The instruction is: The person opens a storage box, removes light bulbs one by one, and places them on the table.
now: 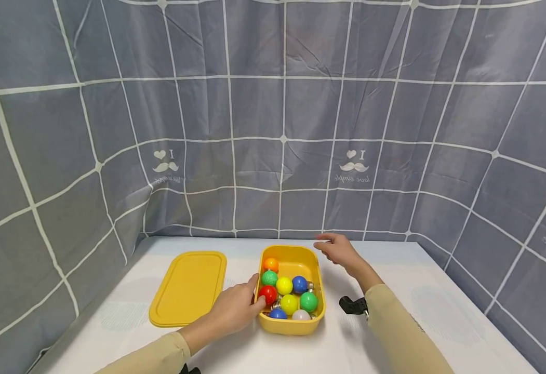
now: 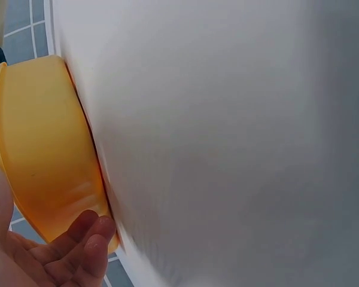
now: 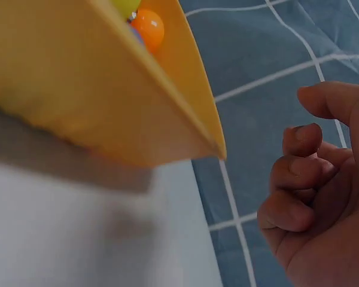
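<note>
A yellow plastic box (image 1: 288, 327) holds several round coloured light bulbs, some showing metal screw bases. Among them are a red bulb (image 1: 268, 294), a blue bulb (image 1: 300, 283) and an orange bulb (image 1: 271, 265). My left hand (image 1: 235, 307) grips the box's left side, its thumb over the rim by the red bulb. In the left wrist view the fingers (image 2: 84, 251) lie along the outer wall. Beyond the box's far right corner, my right hand (image 1: 340, 251) hovers with loosely bent fingers and holds nothing; the right wrist view shows it apart from the box wall (image 3: 66, 84).
A flat yellow lid (image 1: 188, 288) lies left of the box on the white-covered table (image 1: 408, 311). A grey curtain (image 1: 258, 114) with white grid lines encloses the back and sides. A black strap (image 1: 353, 305) is on the right wrist.
</note>
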The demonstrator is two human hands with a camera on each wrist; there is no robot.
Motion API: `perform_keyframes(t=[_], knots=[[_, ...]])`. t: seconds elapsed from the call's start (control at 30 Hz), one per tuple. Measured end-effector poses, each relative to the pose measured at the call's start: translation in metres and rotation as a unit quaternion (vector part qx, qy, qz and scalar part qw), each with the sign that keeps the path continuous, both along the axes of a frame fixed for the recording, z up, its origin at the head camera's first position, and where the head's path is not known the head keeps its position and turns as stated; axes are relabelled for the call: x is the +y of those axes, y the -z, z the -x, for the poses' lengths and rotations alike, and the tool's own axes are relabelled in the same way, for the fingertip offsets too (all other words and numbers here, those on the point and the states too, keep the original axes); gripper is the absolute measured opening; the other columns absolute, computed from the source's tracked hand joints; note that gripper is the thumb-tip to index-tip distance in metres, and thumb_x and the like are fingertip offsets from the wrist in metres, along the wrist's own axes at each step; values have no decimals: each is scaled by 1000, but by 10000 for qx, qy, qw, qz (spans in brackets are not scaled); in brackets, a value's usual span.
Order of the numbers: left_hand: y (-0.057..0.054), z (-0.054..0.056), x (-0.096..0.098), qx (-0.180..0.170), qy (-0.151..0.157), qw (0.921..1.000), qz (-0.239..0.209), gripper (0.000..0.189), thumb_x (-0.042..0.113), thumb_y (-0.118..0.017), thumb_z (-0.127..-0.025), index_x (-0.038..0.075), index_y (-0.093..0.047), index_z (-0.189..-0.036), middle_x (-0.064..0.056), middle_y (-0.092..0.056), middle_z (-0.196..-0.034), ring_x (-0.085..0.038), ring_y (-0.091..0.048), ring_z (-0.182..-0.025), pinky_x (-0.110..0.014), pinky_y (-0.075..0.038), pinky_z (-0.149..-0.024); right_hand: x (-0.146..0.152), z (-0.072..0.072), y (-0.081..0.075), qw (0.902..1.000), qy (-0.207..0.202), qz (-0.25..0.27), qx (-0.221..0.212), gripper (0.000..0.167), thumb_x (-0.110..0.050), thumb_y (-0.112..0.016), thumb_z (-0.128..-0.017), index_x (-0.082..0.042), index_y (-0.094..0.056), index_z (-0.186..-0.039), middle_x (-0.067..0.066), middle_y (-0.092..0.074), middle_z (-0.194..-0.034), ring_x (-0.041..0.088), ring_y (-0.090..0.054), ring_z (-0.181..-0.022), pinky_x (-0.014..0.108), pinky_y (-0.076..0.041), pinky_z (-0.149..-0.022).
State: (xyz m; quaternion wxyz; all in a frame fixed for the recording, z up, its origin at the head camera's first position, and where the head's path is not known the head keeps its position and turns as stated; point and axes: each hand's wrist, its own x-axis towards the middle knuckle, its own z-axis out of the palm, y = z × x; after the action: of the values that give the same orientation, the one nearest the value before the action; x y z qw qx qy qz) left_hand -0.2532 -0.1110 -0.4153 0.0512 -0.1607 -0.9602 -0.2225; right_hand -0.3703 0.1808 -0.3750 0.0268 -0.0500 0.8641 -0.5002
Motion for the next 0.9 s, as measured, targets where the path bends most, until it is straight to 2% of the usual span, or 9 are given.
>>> perform_keyframes(t=[0.13,0.2,0.3,0.43,0.63,0.73,0.9], knots=[[0,0,0,59,-20,10000,21,66,36,-57,-94,-3,-46,-147,5,-44,-58,-13,-42,-51,-27,-30,-47,-19,1,-1,9999,-154,-33,-25,40,-34,-65,-95,-16,-66,-130,12,-60,-89,24,-49,-71,29,-39,-60],[0,0,0,87,-17,9999,48,66,36,-57,-94,-3,-46,-147,5,-44,-59,-13,-43,-51,-28,-30,-47,-28,1,-1,9997,-251,-34,-51,40,-34,-65,-95,-16,-67,-131,15,-64,-104,27,-55,-83,31,-46,-68],[0,0,-1,91,4,9999,75,67,37,-56,-94,-3,-46,-147,5,-45,-59,-13,-44,-52,-28,-31,-48,-39,2,-1,9991,-416,-33,-80,40,-34,-65,-95,-16,-67,-131,20,-63,-109,31,-56,-89,35,-50,-74],[0,1,-1,81,39,9999,81,67,37,-56,-94,-3,-46,-147,5,-46,-59,-12,-44,-52,-28,-32,-48,-53,4,0,9981,-596,47,-113,39,-35,-66,-95,-17,-68,-129,21,-59,-97,27,-51,-75,35,-45,-69],[-1,0,-1,38,74,10000,41,66,37,-56,-95,-2,-46,-147,6,-45,-59,-12,-42,-50,-27,-31,-47,-68,7,2,9963,-833,175,-131,38,-33,-67,-94,-14,-68,-128,15,-56,-85,18,-41,-60,30,-39,-60],[-1,-1,-1,-13,61,10000,55,67,38,-55,-95,-2,-45,-147,5,-46,-60,-12,-43,-50,-27,-32,-47,-74,9,5,9951,-966,172,-107,39,-32,-66,-95,-11,-67,-129,9,-52,-76,17,-35,-54,28,-36,-55],[-1,-1,0,-120,49,9998,115,68,39,-55,-95,-3,-44,-148,5,-47,-60,-13,-44,-51,-27,-32,-48,-80,10,12,9937,-1093,168,-154,39,-31,-64,-96,-9,-67,-129,5,-49,-70,17,-34,-51,27,-33,-53]])
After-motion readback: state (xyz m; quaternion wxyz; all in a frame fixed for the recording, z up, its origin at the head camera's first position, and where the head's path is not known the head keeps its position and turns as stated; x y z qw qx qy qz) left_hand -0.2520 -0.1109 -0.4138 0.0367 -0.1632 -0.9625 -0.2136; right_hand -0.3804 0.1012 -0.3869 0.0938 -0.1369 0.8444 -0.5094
